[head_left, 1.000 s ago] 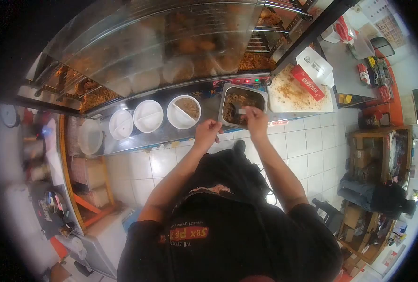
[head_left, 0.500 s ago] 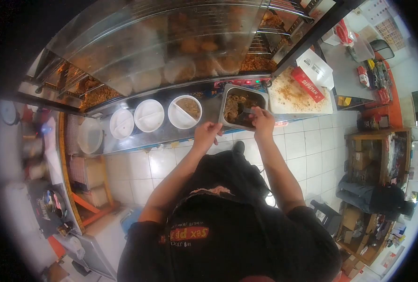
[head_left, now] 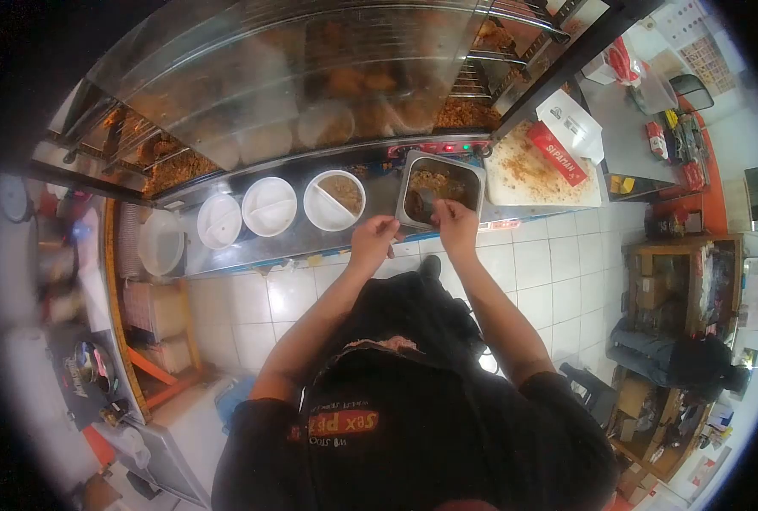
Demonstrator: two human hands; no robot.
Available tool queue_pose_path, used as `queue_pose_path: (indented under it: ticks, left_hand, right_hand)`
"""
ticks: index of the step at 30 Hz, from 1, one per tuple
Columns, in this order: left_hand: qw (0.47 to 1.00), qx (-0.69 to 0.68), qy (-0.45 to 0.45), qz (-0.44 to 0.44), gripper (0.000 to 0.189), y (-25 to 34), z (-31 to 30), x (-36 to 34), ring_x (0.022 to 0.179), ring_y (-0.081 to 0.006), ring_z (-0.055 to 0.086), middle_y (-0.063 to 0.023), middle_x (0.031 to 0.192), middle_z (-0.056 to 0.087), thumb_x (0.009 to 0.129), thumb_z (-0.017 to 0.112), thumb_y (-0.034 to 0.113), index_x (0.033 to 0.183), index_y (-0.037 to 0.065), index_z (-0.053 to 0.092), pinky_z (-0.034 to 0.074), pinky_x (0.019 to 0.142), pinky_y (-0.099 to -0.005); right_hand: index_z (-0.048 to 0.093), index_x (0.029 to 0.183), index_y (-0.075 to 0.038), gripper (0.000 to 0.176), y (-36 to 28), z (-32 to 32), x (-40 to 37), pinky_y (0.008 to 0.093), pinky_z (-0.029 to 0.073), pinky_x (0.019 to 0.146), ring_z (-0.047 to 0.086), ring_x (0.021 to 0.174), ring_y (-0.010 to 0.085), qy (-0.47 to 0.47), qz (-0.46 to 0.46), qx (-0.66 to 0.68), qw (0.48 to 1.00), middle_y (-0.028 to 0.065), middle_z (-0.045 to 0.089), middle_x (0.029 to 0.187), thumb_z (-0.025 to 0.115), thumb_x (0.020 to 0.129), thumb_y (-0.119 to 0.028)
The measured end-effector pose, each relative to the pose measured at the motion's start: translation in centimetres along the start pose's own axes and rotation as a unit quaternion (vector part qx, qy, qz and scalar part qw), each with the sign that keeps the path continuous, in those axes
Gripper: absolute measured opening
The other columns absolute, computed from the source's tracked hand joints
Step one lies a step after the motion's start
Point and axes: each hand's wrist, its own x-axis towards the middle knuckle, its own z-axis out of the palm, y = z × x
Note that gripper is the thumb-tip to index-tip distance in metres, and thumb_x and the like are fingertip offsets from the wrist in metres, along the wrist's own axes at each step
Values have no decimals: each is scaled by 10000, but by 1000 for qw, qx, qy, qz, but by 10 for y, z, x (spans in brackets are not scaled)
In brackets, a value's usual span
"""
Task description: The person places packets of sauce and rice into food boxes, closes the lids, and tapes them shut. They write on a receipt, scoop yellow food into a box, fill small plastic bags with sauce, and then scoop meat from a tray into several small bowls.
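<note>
My right hand (head_left: pixel 457 230) is closed round a spoon (head_left: pixel 428 203), whose dark end dips into a rectangular metal food pan (head_left: pixel 480 194). Brown shredded food (head_left: pixel 443 180) in sauce lies inside that pan. At the pan's near left corner, my left hand (head_left: pixel 374 242) pinches the rim between thumb and fingers. Just left of the pan stands a round white divided bowl (head_left: pixel 321 213) with brown food (head_left: pixel 345 191) in one compartment. Two more white divided bowls, the middle one (head_left: pixel 270 218) and the left one (head_left: pixel 212 230), show no food.
A glass-fronted warming cabinet (head_left: pixel 268 94) rises behind the narrow metal counter (head_left: pixel 289 245). Right of the pan lies a crumb-strewn white board (head_left: pixel 515 192) with a red and white box (head_left: pixel 558 153). A clear tub (head_left: pixel 162 243) sits left. Another person (head_left: pixel 677 362) is at the right shelves.
My right hand has moved left and slightly nearer me with the spoon. The food in the pan has been shifted about. My left hand stays at the pan's corner.
</note>
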Motion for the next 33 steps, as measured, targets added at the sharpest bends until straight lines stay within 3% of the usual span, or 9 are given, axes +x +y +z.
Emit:
queue_pose_path:
  ticks: [4, 7, 9, 12, 18, 25, 33]
  left_hand:
    - [999, 34, 14, 16, 229, 0, 1, 3, 446, -95, 520, -83, 765, 690, 924, 611, 181, 1005, -32, 640, 408, 415, -238]
    - [999, 36, 9, 10, 209, -3, 1, 5, 449, -93, 500, -74, 756, 676, 925, 610, 171, 989, -26, 639, 398, 413, -237]
    - [999, 33, 4, 14, 207, -2, 1, 4, 445, -93, 497, -75, 754, 676, 923, 613, 173, 977, -25, 638, 396, 411, -237]
    - [1000, 22, 12, 4, 220, 2, -1, 1, 437, -93, 491, -78, 750, 675, 920, 621, 187, 971, -26, 638, 390, 404, -236]
    - [1000, 20, 7, -16, 252, 0, -17, -12, 425, -96, 510, -92, 725, 678, 909, 630, 201, 953, -47, 636, 386, 386, -242]
    - [998, 24, -9, -56, 256, -12, -36, -32, 421, -93, 484, -90, 735, 670, 922, 614, 213, 946, -41, 639, 365, 379, -233]
    - [999, 10, -12, -51, 247, -15, -38, -38, 422, -89, 475, -89, 734, 669, 927, 595, 203, 955, -38, 643, 362, 382, -230]
  right_hand:
    - [701, 892, 22, 245, -10, -4, -2, 319, 490, 563, 663, 608, 196, -10, 17, 48, 999, 130, 677, 666, 604, 912, -201]
    - [695, 895, 35, 245, -29, -10, -8, 288, 463, 520, 623, 566, 164, 17, 79, 87, 993, 113, 671, 660, 601, 918, -191]
    - [681, 921, 39, 235, -22, -12, -3, 249, 401, 471, 535, 503, 124, 36, 175, 250, 952, 90, 648, 654, 594, 928, -179]
    - [663, 966, 37, 227, -15, -20, 7, 233, 349, 454, 461, 487, 100, 64, 239, 296, 923, 82, 623, 665, 587, 937, -175]
    - [648, 987, 46, 233, -8, -26, 14, 231, 360, 483, 497, 554, 101, 37, 281, 356, 890, 76, 600, 689, 603, 939, -178]
    - [632, 996, 50, 213, -8, -26, 16, 233, 362, 481, 514, 577, 108, -22, 239, 343, 908, 62, 588, 702, 593, 945, -153]
    - [601, 1002, 10, 174, 6, -44, 31, 185, 344, 457, 455, 561, 69, -46, 341, 453, 822, 79, 584, 752, 561, 955, -153]
